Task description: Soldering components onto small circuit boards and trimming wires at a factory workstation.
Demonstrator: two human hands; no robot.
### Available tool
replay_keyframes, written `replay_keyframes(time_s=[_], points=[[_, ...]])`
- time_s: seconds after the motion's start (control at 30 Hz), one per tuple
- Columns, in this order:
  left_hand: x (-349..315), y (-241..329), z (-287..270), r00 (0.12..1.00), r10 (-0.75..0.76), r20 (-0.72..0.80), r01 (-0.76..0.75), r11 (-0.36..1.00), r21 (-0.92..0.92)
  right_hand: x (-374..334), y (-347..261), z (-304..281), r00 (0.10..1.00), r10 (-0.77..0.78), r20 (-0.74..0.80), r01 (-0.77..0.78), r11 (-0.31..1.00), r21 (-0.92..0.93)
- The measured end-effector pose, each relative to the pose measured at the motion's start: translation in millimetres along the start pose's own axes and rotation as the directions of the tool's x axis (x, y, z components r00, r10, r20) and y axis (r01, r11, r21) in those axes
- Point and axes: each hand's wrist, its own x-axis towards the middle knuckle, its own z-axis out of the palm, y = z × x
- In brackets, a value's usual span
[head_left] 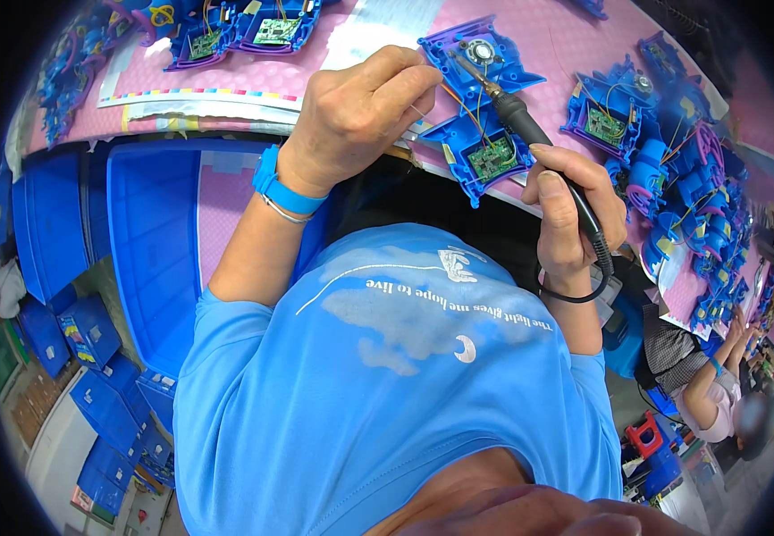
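My right hand (579, 201) is closed round a black soldering iron (518, 116), its metal tip slanting up and left over a blue plastic shell (518, 73). In that shell sits a round speaker (480, 52), near the tip; whether the tip touches anything I cannot tell. My left hand (351, 112) is pinched at the shell's left edge, and a thin wire shows at its fingers. Coloured leads (467, 109) run from the upper shell to a second blue shell half (472, 183), which holds a green circuit board (492, 159) near the table's front edge.
More blue shells with boards (275, 34) lie at the back left of the pink table (548, 31). A pile of blue and purple parts (695, 183) covers the right side. A blue bin (150, 259) stands lower left. Another person (713, 393) works at the far right.
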Motion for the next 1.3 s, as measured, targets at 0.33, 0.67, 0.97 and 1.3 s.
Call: replay_keyframes(time_s=[0.33, 0.67, 0.97, 1.3], points=[[4.8, -4.7, 10.3, 1.0, 0.027, -0.01, -0.027, 1.0, -0.006, -1.0, -1.1, -4.8, 0.997, -0.052, 0.048, 0.052, 0.999, 0.007], [4.4, -4.1, 11.1, 1.0, 0.012, 0.006, -0.012, 1.0, 0.005, 0.2, -1.0, -5.8, 0.996, -0.048, 0.071, 0.048, 0.999, -0.006], [3.9, -3.4, 9.4, 1.0, -0.01, 0.019, 0.01, 1.0, 0.005, -0.3, 0.2, -4.9, 0.997, -0.038, 0.07, 0.038, 0.999, 0.001], [4.4, -4.5, 9.0, 1.0, 0.007, 0.014, -0.006, 1.0, -0.011, -3.6, 0.5, -7.2, 0.997, -0.055, 0.055, 0.051, 0.997, 0.061]])
